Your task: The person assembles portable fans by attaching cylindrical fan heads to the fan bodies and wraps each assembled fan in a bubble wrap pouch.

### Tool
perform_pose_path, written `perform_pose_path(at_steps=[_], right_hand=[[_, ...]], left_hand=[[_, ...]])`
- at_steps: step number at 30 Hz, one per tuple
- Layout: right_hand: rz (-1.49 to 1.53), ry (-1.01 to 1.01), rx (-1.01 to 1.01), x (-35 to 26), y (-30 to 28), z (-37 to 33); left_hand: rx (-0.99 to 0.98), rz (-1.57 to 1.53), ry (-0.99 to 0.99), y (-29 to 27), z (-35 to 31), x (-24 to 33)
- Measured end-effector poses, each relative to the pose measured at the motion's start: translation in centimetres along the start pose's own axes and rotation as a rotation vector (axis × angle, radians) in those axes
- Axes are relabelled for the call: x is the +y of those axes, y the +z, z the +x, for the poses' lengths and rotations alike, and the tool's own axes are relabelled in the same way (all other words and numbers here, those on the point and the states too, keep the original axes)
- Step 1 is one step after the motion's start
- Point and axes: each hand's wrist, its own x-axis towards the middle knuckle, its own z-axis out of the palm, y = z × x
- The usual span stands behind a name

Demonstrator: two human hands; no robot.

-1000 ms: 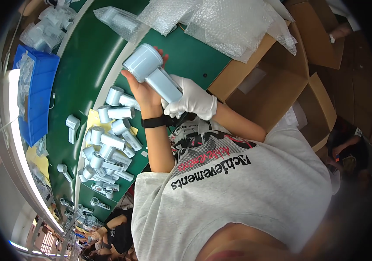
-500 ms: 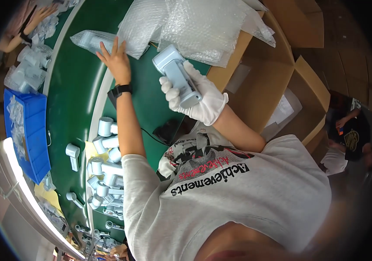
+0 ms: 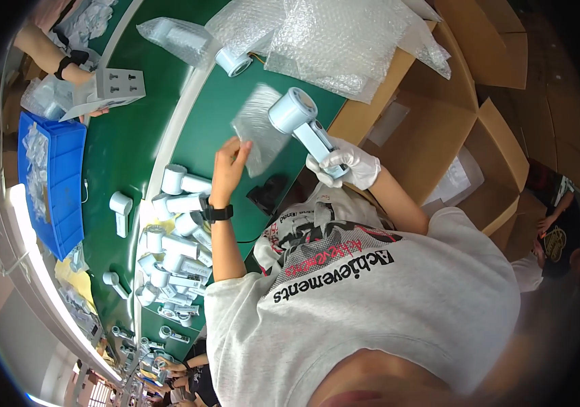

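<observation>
My right hand point(image 3: 345, 165), in a white glove, is closed around the handle of a light-blue handheld fan point(image 3: 313, 136). The fan is tilted, its round head up and to the left. My bare left hand point(image 3: 230, 168), with a black band at the wrist, pinches the lower edge of a clear bubble-wrap bag point(image 3: 260, 125), smeared by motion. The bag hangs just left of the fan, and I cannot tell whether the two touch. Beyond them, a wrapped fan point(image 3: 171, 34) lies on the green table, with another fan's round head point(image 3: 233, 62) near it.
Bubble-wrap sheets point(image 3: 330, 47) are piled at the far side. An open cardboard box point(image 3: 439, 95) stands to the right. Several fans point(image 3: 174, 251) lie heaped at the left, near a blue bin point(image 3: 55, 183). A co-worker's hand holds a white box point(image 3: 117, 88) at the far left.
My left hand has left the wrapped fan and come nearer, now with a bubble-wrap bag. The fan in my right hand has turned and shifted right. A co-worker's white box has appeared.
</observation>
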Motion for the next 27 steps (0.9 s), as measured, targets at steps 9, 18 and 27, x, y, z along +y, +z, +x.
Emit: perform_pose_path(at_steps=[9, 18, 27], right_hand=[[-0.146, -0.220, 0.250, -1.8, -0.9, -1.0], [-0.293, -0.356, 0.499, -3.2, -1.5, -1.6], [-0.440, -0.090, 0.326, -0.8, -0.3, -1.4]], left_hand=[[0.352, 1.063, 0.094, -6.3, 5.3, -2.3], [0.211, 0.503, 0.021, 14.0, 7.7, 3.9], [-0.029, 0.068, -0.030, 6.9, 3.8, -1.1]])
